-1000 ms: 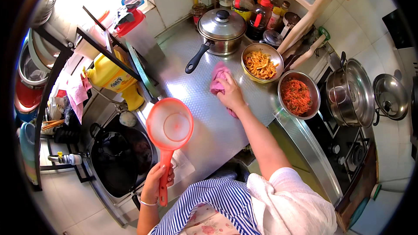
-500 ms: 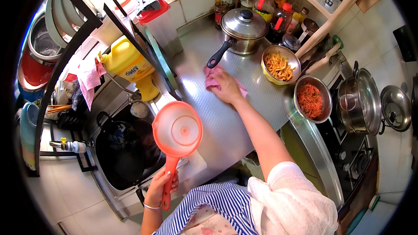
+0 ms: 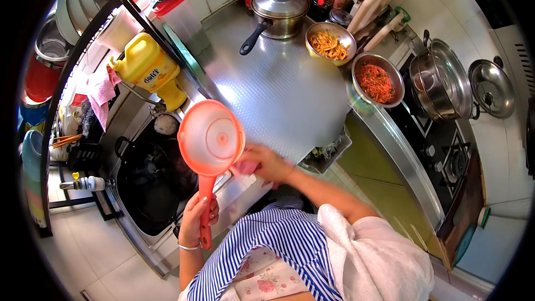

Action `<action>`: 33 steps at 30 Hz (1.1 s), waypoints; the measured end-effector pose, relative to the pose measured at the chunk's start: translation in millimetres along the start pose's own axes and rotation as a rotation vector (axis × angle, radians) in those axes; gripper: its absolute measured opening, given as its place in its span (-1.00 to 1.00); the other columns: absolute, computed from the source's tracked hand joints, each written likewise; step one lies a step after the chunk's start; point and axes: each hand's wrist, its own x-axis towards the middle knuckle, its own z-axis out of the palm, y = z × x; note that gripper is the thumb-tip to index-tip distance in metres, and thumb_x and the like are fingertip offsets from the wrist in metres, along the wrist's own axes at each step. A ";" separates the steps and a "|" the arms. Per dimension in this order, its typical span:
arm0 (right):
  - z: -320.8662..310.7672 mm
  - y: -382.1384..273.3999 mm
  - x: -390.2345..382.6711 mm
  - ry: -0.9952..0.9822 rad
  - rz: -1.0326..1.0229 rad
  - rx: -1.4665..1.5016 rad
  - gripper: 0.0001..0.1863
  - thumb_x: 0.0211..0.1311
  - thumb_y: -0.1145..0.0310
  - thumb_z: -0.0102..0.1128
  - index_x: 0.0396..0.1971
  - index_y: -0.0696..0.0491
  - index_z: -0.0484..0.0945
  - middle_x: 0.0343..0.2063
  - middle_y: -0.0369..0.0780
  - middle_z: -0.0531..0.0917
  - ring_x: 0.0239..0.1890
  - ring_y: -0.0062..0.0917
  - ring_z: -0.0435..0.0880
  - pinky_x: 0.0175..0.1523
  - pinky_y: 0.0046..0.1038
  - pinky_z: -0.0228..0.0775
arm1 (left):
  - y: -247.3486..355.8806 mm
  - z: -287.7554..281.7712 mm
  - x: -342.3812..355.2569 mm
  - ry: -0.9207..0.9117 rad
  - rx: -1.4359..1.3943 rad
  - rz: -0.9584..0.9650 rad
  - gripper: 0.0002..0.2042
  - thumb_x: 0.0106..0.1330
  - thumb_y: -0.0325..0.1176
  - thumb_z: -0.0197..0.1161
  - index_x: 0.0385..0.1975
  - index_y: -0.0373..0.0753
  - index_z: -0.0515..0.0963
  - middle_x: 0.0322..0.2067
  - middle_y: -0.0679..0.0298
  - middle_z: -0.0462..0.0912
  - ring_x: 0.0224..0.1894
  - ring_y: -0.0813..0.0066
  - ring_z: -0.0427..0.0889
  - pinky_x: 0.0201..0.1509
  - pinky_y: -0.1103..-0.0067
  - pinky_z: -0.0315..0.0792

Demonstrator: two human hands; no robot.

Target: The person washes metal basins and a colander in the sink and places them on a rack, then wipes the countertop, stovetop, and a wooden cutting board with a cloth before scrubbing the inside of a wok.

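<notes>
- At the left, a black wok [image 3: 142,198] sits in the sink [image 3: 139,245]. Risk: a dropped utensil could strike it; cause, a loosened hold above.
- Just right of it, the left hand [image 3: 196,220] has its fingers wrapped around the handle of a red plastic dipper [image 3: 210,139]. Risk: tipping, if the wrist turns; any contents could spill. Whether it contains liquid cannot be told.
- Beside the dipper, the right hand [image 3: 266,163] is blurred, its fingers apparently closed on a pink cloth [image 3: 247,167] near the front edge of the countertop [image 3: 251,95]. Contact between cloth and dipper cannot be confirmed. Risk: a knock between the hands, caused by their closeness.
- Farther back, a lidded saucepan [image 3: 281,19] points its black handle toward the person. Risk: a passing sleeve could catch it.
- Farther right, a bowl of yellow strips [image 3: 349,39] and a bowl of red shreds [image 3: 397,85] stand close together. Risk: upset by a wide elbow swing.
</notes>
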 end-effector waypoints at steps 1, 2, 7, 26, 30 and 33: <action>-20.9 -3.3 -2.6 0.055 0.000 -0.006 -0.69 -0.21 0.59 0.21 -0.34 0.03 0.51 -0.29 -0.23 0.54 -0.18 -0.33 0.53 -0.07 -0.42 0.37 | -0.1 -1.0 -3.6 0.007 0.004 0.008 -0.79 0.20 -0.30 0.09 -0.28 -0.32 0.38 -0.56 0.34 0.32 -0.59 0.65 0.29 -0.67 0.79 0.18; -46.5 -4.4 -5.1 0.109 0.060 -0.147 -0.71 -0.17 0.56 0.22 -0.33 0.02 0.52 -0.28 -0.24 0.55 -0.16 -0.36 0.53 -0.05 -0.44 0.37 | 0.5 -0.8 -7.2 0.013 0.008 0.016 -0.79 0.20 -0.31 0.09 -0.29 -0.32 0.38 -0.56 0.34 0.31 -0.60 0.65 0.29 -0.68 0.80 0.17; -169.2 65.3 -51.4 0.308 0.426 -0.595 -0.62 -0.08 0.42 0.16 -0.14 -0.02 0.45 -0.10 -0.18 0.49 -0.06 -0.28 0.49 0.02 -0.42 0.34 | -1.6 -5.4 -26.6 0.052 0.056 0.013 -0.77 0.19 -0.30 0.10 -0.28 -0.32 0.38 -0.57 0.35 0.32 -0.62 0.68 0.27 -0.68 0.81 0.16; 67.7 -40.1 22.1 -0.072 -0.090 0.162 -0.58 -0.18 0.62 0.12 -0.18 0.05 0.49 -0.15 -0.16 0.50 -0.03 -0.26 0.42 0.05 -0.35 0.26 | -0.1 -23.1 -37.8 0.075 -0.057 0.120 -0.80 0.22 -0.32 0.07 -0.27 -0.32 0.35 -0.54 0.32 0.31 -0.61 0.65 0.29 -0.68 0.78 0.17; -15.1 19.0 45.8 0.055 -0.032 -0.063 -0.54 -0.16 0.50 0.16 -0.12 0.03 0.45 -0.06 -0.12 0.44 0.03 -0.25 0.37 0.11 -0.25 0.15 | 14.0 -13.6 -35.2 0.156 -0.072 0.227 -0.76 0.20 -0.26 0.10 -0.30 -0.31 0.34 -0.57 0.32 0.30 -0.63 0.66 0.27 -0.70 0.79 0.15; -67.0 120.9 65.7 0.111 0.091 -0.595 -0.46 -0.10 0.33 0.18 -0.02 0.08 0.36 0.07 -0.04 0.32 0.13 -0.17 0.24 0.19 -0.14 0.00 | 14.7 -16.7 -29.9 0.183 -0.032 0.164 -0.78 0.20 -0.31 0.10 -0.30 -0.32 0.32 -0.57 0.29 0.31 -0.62 0.62 0.29 -0.67 0.75 0.19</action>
